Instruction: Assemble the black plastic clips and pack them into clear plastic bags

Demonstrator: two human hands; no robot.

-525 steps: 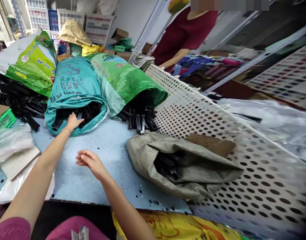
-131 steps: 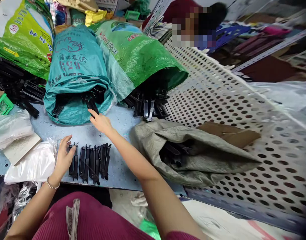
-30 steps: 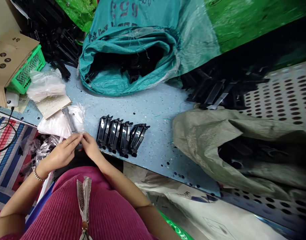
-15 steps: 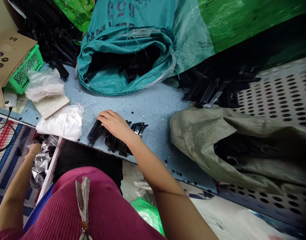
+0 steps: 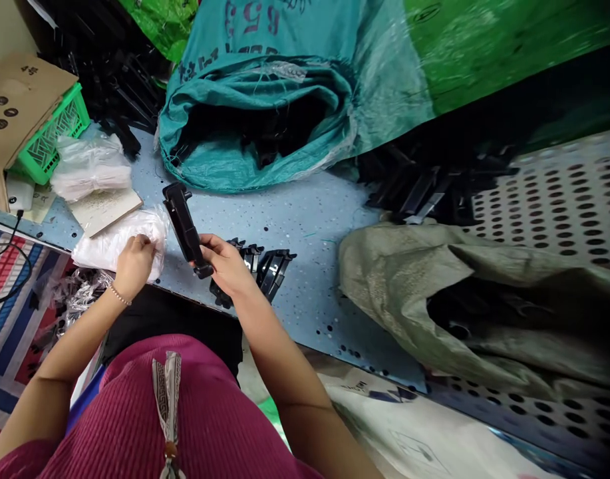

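Raising a black plastic part [image 5: 185,229] from its lower spot half a second ago, the right hand [image 5: 227,266] grasps its near end, right of the white plastic bags [image 5: 98,249]; the left hand [image 5: 135,266], earlier below those bags, now touches them, any pinch unclear; farther right, the right hand partly hides similar black parts [image 5: 275,274]; beyond the bags opens a teal sack [image 5: 262,181].
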